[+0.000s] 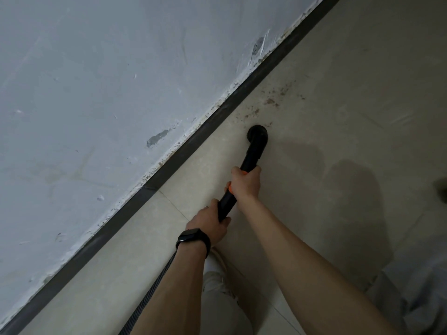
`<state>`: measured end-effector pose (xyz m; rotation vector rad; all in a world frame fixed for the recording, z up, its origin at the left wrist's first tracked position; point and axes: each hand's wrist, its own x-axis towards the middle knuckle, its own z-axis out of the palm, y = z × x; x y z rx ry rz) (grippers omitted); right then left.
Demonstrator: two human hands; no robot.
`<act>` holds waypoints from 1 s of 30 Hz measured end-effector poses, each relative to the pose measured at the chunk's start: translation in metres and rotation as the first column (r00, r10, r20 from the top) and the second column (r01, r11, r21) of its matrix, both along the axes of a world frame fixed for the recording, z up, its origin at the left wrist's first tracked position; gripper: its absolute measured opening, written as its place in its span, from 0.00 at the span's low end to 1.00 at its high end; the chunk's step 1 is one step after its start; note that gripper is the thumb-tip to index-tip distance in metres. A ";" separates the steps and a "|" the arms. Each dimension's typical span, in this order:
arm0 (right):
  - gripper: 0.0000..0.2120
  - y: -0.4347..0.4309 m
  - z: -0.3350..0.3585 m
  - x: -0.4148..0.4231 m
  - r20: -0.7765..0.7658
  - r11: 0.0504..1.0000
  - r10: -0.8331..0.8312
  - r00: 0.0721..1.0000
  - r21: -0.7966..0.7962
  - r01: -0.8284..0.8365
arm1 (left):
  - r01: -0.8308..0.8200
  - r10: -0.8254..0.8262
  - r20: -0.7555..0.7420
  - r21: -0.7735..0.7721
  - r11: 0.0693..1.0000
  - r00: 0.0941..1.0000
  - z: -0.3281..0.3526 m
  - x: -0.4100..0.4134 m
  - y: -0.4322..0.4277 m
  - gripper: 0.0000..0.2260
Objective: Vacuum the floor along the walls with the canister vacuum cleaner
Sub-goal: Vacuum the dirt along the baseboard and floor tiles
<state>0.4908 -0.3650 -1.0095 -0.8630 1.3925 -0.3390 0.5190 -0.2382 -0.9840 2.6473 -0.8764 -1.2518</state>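
The person holds the black wand (251, 158) in both hands, angled down to the tiled floor (338, 68). The round nozzle (257, 136) sits on the tile near the dark skirting (193, 139) but not touching it. The right hand (245, 183) is clenched round the wand at the forward position, over an orange collar (230, 188). The left hand (209, 222), with a watch (193, 239) on its wrist, grasps the wand further back, near where the ribbed hose (154, 291) trails off behind. The canister itself is out of view. Brown dirt (271, 101) lies scattered on the tile just beyond the nozzle, close to the foot of the scuffed wall (96, 81). Assessment: the wand looks rigid plastic and light, so it should steer readily. The hose is flexible and will likely drag or tug as the canister follows. The smooth tube could turn in the palm, so a grip at the collar appears sound, with the rear hand guiding. The small nozzle covers a narrow strip, so close passes along the skirting seem necessary, and knocking the flaking wall edge is a risk.
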 end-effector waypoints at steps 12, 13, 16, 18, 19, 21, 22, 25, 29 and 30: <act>0.14 -0.012 -0.005 0.032 0.045 0.995 0.098 0.994 0.004 -0.098 | -0.115 0.114 0.034 0.009 0.993 0.993 -0.002 0.009 -0.011 0.15; 0.13 -0.014 -0.005 0.035 0.052 0.994 0.108 0.993 0.008 -0.108 | -0.133 0.133 0.038 0.005 0.991 0.990 -0.002 0.010 -0.013 0.15; 0.12 -0.018 -0.003 0.047 0.063 0.991 0.131 0.989 0.022 -0.132 | -0.182 0.182 0.030 -0.005 0.983 0.983 -0.001 0.015 -0.017 0.15; 0.12 -0.018 -0.001 0.052 0.060 0.991 0.130 0.990 0.030 -0.132 | -0.202 0.202 0.021 -0.005 0.979 0.979 -0.001 0.019 -0.016 0.16; 0.12 -0.016 -0.001 0.053 0.054 0.991 0.130 0.990 0.029 -0.132 | -0.209 0.209 0.016 -0.005 0.978 0.978 -0.001 0.020 -0.015 0.16; 0.11 -0.010 -0.001 0.054 0.041 0.989 0.142 0.989 0.029 -0.143 | -0.223 0.223 0.004 -0.004 0.975 0.975 -0.002 0.020 -0.009 0.16; 0.11 -0.005 -0.001 0.053 0.036 0.988 0.153 0.988 0.031 -0.154 | -0.229 0.229 -0.002 -0.001 0.973 0.973 -0.002 0.020 -0.004 0.16; 0.12 0.019 -0.001 0.050 0.022 0.981 0.191 0.981 0.042 -0.192 | -0.245 0.246 -0.024 0.032 0.969 0.969 -0.004 0.019 0.018 0.16; 0.16 0.065 0.002 0.053 -0.005 0.967 0.251 0.968 0.043 -0.250 | -0.294 0.299 -0.047 0.094 0.951 0.953 -0.003 0.023 0.060 0.16; 0.17 0.077 0.003 0.055 -0.017 0.962 0.269 0.963 0.049 -0.268 | -0.309 0.315 -0.043 0.109 0.945 0.948 -0.001 0.024 0.070 0.16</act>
